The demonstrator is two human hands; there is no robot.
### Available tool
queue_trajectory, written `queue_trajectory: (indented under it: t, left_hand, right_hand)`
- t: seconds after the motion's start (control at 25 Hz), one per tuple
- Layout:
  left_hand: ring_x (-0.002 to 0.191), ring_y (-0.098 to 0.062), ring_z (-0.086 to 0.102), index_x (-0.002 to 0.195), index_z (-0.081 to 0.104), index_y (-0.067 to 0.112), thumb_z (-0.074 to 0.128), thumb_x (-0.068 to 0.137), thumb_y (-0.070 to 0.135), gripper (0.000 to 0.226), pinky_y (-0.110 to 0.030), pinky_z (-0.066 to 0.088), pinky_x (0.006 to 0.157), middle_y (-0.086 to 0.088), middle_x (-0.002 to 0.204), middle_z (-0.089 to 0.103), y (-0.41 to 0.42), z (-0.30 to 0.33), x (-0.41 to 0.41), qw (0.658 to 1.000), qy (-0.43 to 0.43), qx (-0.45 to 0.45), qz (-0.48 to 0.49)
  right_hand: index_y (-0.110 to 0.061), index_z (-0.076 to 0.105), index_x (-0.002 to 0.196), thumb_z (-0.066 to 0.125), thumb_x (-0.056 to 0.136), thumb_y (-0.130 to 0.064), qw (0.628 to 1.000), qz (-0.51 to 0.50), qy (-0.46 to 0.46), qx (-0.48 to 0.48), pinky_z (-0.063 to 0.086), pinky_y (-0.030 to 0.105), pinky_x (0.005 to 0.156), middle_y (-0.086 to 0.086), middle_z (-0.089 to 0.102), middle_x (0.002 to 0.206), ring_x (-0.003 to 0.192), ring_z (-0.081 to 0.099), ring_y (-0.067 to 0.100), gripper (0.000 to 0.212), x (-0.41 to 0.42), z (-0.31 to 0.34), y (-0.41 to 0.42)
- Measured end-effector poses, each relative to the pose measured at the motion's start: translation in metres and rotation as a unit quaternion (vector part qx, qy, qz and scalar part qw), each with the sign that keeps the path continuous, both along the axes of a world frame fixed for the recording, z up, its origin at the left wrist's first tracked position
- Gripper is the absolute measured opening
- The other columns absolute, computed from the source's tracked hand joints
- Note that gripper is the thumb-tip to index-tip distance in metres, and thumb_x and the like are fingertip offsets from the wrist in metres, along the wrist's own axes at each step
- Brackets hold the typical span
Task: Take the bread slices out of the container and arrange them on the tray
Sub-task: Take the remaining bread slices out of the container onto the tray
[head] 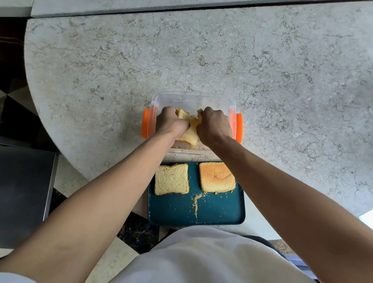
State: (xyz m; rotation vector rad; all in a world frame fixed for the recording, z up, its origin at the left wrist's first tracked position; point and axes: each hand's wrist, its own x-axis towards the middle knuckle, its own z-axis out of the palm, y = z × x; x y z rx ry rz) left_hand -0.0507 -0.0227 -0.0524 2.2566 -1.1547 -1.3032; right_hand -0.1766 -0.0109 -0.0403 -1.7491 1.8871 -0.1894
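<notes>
A clear plastic container [196, 98] with orange clips stands on the stone table, just beyond a dark teal tray [217, 214]. Both hands are inside the container. My left hand [170, 123] and my right hand [214, 126] each grip bread [191, 130] that sits bent between them; I cannot tell whether it is one slice or two. Two slices lie flat on the tray's far half: a pale one [171, 179] at the left and a browner one [216, 177] at the right. Loose crumbs [196, 202] trail across the tray's middle.
The round grey stone table [210, 60] stretches wide around the container. The tray overhangs the table's near edge. A dark block-like surface [11, 193] stands low at the left, over a checkered floor. My white shirt fills the bottom of the view.
</notes>
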Motion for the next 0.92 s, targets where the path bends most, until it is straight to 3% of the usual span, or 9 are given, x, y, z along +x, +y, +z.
queue_trajectory:
  t: [0.16, 0.28, 0.36, 0.48, 0.6, 0.64, 0.76, 0.84, 0.92]
  left_hand:
    - [0.071, -0.023, 0.07, 0.087, 0.072, 0.008, 0.074, 0.056, 0.012, 0.031, -0.031, 0.051, 0.058, -0.004, 0.078, 0.074, 0.001, 0.026, 0.021, 0.996, 0.032, -0.072, 0.03]
    - [0.064, -0.019, 0.065, 0.087, 0.073, 0.009, 0.077, 0.057, 0.011, 0.03, -0.028, 0.045, 0.056, 0.0, 0.075, 0.071, 0.012, 0.047, 0.038, 0.989, 0.076, -0.118, 0.036]
    - [0.073, -0.022, 0.072, 0.083, 0.074, 0.015, 0.079, 0.062, 0.005, 0.024, -0.034, 0.054, 0.062, -0.001, 0.081, 0.075, 0.025, 0.059, 0.048, 0.981, 0.129, -0.133, 0.054]
    - [0.099, -0.036, 0.073, 0.089, 0.074, 0.012, 0.077, 0.07, -0.008, 0.027, -0.055, 0.059, 0.088, -0.016, 0.101, 0.077, 0.047, 0.074, 0.059, 0.964, 0.203, -0.142, 0.099]
    - [0.102, -0.037, 0.073, 0.095, 0.073, 0.007, 0.074, 0.074, -0.012, 0.028, -0.058, 0.058, 0.09, -0.019, 0.106, 0.076, 0.07, 0.085, 0.07, 0.95, 0.248, -0.14, 0.131]
    - [0.1, -0.035, 0.074, 0.096, 0.073, 0.006, 0.073, 0.075, -0.013, 0.028, -0.055, 0.06, 0.087, -0.018, 0.104, 0.077, 0.08, 0.087, 0.074, 0.944, 0.264, -0.139, 0.139]
    - [0.091, -0.03, 0.077, 0.098, 0.072, 0.004, 0.071, 0.078, -0.014, 0.028, -0.044, 0.065, 0.07, -0.012, 0.093, 0.08, 0.114, 0.082, 0.085, 0.928, 0.314, -0.118, 0.161]
    - [0.089, -0.03, 0.077, 0.104, 0.07, 0.002, 0.07, 0.079, -0.014, 0.03, -0.042, 0.064, 0.065, -0.012, 0.094, 0.081, 0.139, 0.07, 0.09, 0.919, 0.345, -0.082, 0.173]
    - [0.092, -0.031, 0.077, 0.107, 0.069, 0.002, 0.07, 0.079, -0.013, 0.032, -0.043, 0.063, 0.067, -0.014, 0.098, 0.08, 0.164, 0.051, 0.091, 0.919, 0.35, -0.042, 0.177]
  right_hand:
    - [-0.003, 0.06, 0.102, 0.052, 0.085, -0.008, 0.998, -0.018, -0.021, -0.051, 0.034, 0.033, 0.057, 0.018, 0.064, 0.088, 0.075, 0.058, 0.036, 0.019, -0.004, 0.024, 0.003]
    - [-0.006, 0.059, 0.097, 0.053, 0.082, -0.011, 0.994, -0.036, -0.035, -0.102, 0.035, 0.032, 0.055, 0.009, 0.058, 0.078, 0.067, 0.051, 0.03, 0.017, -0.011, 0.042, 0.013]
    - [-0.008, 0.055, 0.09, 0.052, 0.082, -0.012, 0.989, -0.034, -0.046, -0.133, 0.035, 0.032, 0.053, 0.005, 0.054, 0.072, 0.063, 0.051, 0.029, 0.009, -0.015, 0.05, 0.026]
    - [-0.009, 0.054, 0.087, 0.053, 0.081, -0.011, 0.985, -0.032, -0.053, -0.159, 0.035, 0.033, 0.052, 0.005, 0.054, 0.068, 0.061, 0.051, 0.03, 0.006, -0.021, 0.06, 0.051]
    - [-0.013, 0.056, 0.086, 0.056, 0.081, -0.012, 0.981, -0.034, -0.096, -0.163, 0.037, 0.026, 0.045, 0.0, 0.054, 0.063, 0.055, 0.05, 0.021, 0.005, -0.03, 0.066, 0.074]
    - [-0.017, 0.054, 0.084, 0.058, 0.081, -0.013, 0.979, -0.033, -0.119, -0.16, 0.033, 0.017, 0.042, -0.006, 0.053, 0.061, 0.052, 0.049, 0.012, 0.006, -0.034, 0.068, 0.083]
    - [-0.016, 0.06, 0.084, 0.066, 0.079, -0.018, 0.972, -0.052, -0.206, -0.095, 0.041, 0.015, 0.044, -0.006, 0.061, 0.067, 0.055, 0.055, 0.005, 0.008, -0.049, 0.067, 0.108]
    - [-0.018, 0.065, 0.09, 0.068, 0.081, -0.02, 0.961, -0.083, -0.265, -0.014, 0.052, 0.026, 0.055, 0.0, 0.069, 0.077, 0.064, 0.063, 0.006, 0.01, -0.057, 0.057, 0.127]
    - [-0.015, 0.068, 0.093, 0.069, 0.083, -0.016, 0.944, -0.122, -0.302, 0.058, 0.057, 0.038, 0.064, 0.008, 0.072, 0.085, 0.074, 0.068, 0.018, 0.01, -0.064, 0.041, 0.147]
